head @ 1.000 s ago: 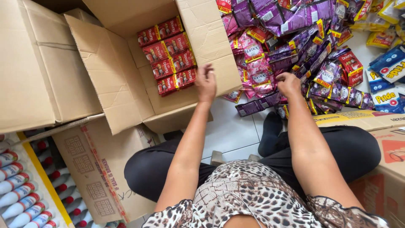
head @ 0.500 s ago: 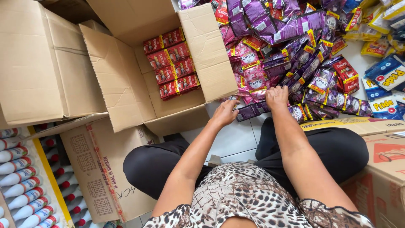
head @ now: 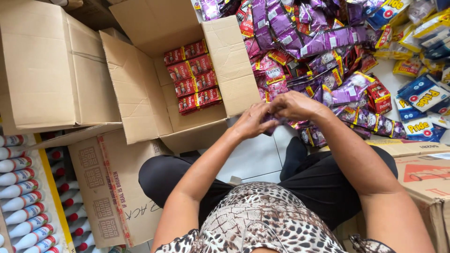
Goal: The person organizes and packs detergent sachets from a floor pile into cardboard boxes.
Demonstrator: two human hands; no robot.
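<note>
My left hand (head: 252,120) and my right hand (head: 294,105) meet above the white tiled floor, both closed on a small bunch of purple sachets (head: 273,122) that is mostly hidden by my fingers. Just beyond them spreads a pile of purple and red sachets (head: 309,56). To the left stands an open cardboard box (head: 187,122) holding rows of red packets (head: 193,77).
A closed cardboard box (head: 51,70) lies at far left, a flattened printed carton (head: 110,187) below it. White bottles with red caps (head: 23,197) fill a tray at bottom left. Blue and yellow packs (head: 422,100) lie at right, another carton (head: 422,168) beside my right knee.
My left hand came off the box flap and moved right. Both hands drew back from the pile toward me and came together on a bunch of sachets.
</note>
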